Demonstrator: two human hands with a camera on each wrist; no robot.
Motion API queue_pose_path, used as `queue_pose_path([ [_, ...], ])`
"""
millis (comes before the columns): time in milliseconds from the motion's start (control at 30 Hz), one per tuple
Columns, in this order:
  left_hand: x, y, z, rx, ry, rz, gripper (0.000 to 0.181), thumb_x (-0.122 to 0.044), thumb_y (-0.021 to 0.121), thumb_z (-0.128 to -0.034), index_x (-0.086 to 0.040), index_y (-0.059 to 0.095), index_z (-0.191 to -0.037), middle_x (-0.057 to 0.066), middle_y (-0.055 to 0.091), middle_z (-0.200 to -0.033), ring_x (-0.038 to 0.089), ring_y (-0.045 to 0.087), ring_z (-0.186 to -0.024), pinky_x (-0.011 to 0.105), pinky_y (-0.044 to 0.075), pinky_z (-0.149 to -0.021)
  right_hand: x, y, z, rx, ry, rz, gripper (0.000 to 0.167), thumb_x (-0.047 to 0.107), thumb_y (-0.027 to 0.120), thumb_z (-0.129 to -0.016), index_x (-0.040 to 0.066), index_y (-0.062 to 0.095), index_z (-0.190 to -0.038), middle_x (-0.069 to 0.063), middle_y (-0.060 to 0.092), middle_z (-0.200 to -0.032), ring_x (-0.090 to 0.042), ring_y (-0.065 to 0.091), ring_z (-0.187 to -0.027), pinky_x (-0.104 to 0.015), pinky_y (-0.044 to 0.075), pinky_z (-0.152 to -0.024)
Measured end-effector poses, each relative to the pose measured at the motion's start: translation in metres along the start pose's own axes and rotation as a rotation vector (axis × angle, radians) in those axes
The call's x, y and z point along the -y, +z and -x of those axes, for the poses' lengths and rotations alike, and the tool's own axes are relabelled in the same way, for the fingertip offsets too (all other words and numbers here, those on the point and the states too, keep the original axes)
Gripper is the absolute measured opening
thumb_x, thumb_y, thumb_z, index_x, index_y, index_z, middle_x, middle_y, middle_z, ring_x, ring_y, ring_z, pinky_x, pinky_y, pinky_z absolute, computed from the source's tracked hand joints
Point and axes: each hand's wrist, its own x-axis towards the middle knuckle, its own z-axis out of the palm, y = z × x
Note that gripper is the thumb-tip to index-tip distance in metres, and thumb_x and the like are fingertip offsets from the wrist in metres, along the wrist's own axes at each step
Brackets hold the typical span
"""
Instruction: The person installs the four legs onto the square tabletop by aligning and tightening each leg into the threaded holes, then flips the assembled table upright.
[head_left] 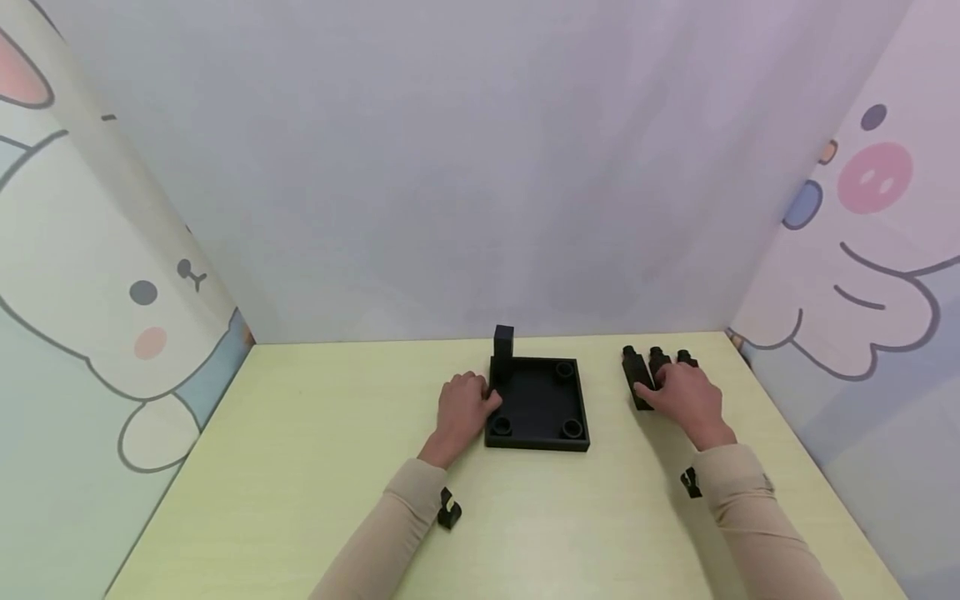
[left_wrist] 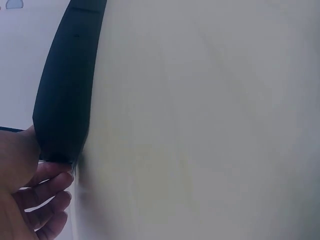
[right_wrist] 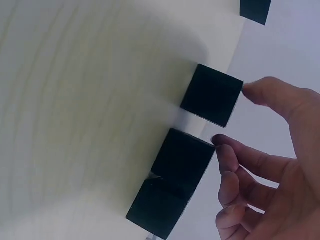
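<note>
My left hand (head_left: 461, 417) grips the left rim of a square black tray (head_left: 536, 400), its thumb over the rim. Seen from the left wrist, the fingers (left_wrist: 50, 192) curl at the end of the tray's dark side wall (left_wrist: 65, 85). Round sockets show in three tray corners; a black post (head_left: 503, 346) stands upright at the back left. My right hand (head_left: 686, 400) is over three black posts lying side by side. In the right wrist view its thumb touches the corner of the separate post (right_wrist: 212, 95), and the index fingertip (right_wrist: 218, 140) is beside the neighbouring post (right_wrist: 184, 159).
The pale yellow table (head_left: 322, 417) has a grey wall (head_left: 480, 208) behind it and cartoon-printed panels at both sides. Small black wrist-camera parts (head_left: 449, 510) show by the sleeves. A dark block edge (right_wrist: 255, 10) shows at the top of the right wrist view.
</note>
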Motion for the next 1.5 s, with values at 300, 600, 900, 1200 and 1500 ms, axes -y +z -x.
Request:
queue_pose_path([
  [300,-0.002,0.0,-0.001,-0.021,0.027,0.032,0.053,-0.02,0.066,-0.0863,-0.018,0.028,-0.05,-0.008,0.021,-0.054,0.011,0.027,-0.051,0.025,0.019,-0.05,0.005,0.008,-0.004,0.029,0.03,0.036,0.053,0.053,0.068,-0.088,0.018,0.045,-0.056,0.002,0.041,-0.051,-0.02,0.048,-0.053,-0.037,0.035,-0.049],
  [600,-0.004,-0.001,-0.001,-0.021,0.02,0.044,0.053,-0.019,0.067,-0.0868,-0.018,0.029,-0.049,-0.009,0.022,-0.054,0.01,0.027,-0.051,0.023,0.019,-0.049,0.006,0.005,-0.01,-0.04,0.025,0.004,0.042,0.044,0.065,-0.086,0.014,0.048,-0.062,-0.009,0.053,-0.07,-0.023,0.049,-0.061,-0.037,0.035,-0.049],
  [900,-0.004,-0.002,0.0,-0.035,0.001,0.073,0.054,-0.018,0.068,-0.0854,-0.019,0.027,-0.05,-0.011,0.018,-0.053,0.008,0.024,-0.052,0.023,0.016,-0.05,0.014,0.003,-0.012,-0.196,-0.051,-0.049,0.047,0.041,0.066,-0.09,-0.004,0.072,-0.104,-0.027,0.064,-0.105,-0.042,0.06,-0.088,-0.046,0.047,-0.056],
  [1200,-0.005,0.002,0.0,-0.034,-0.009,0.075,0.052,-0.018,0.068,-0.0859,-0.019,0.028,-0.051,-0.009,0.02,-0.054,0.009,0.024,-0.052,0.023,0.017,-0.05,0.026,-0.01,-0.018,-0.213,-0.078,-0.098,0.051,0.042,0.064,-0.094,-0.007,0.069,-0.109,-0.026,0.062,-0.104,-0.039,0.057,-0.087,-0.044,0.046,-0.057],
  [1500,-0.009,0.002,0.001,-0.039,-0.018,0.073,0.054,-0.017,0.068,-0.086,-0.019,0.027,-0.051,-0.009,0.017,-0.055,0.009,0.022,-0.052,0.023,0.015,-0.05,0.04,-0.018,-0.026,-0.208,-0.103,-0.106,0.054,0.043,0.062,-0.095,-0.007,0.066,-0.115,-0.028,0.061,-0.111,-0.04,0.058,-0.089,-0.045,0.048,-0.057],
])
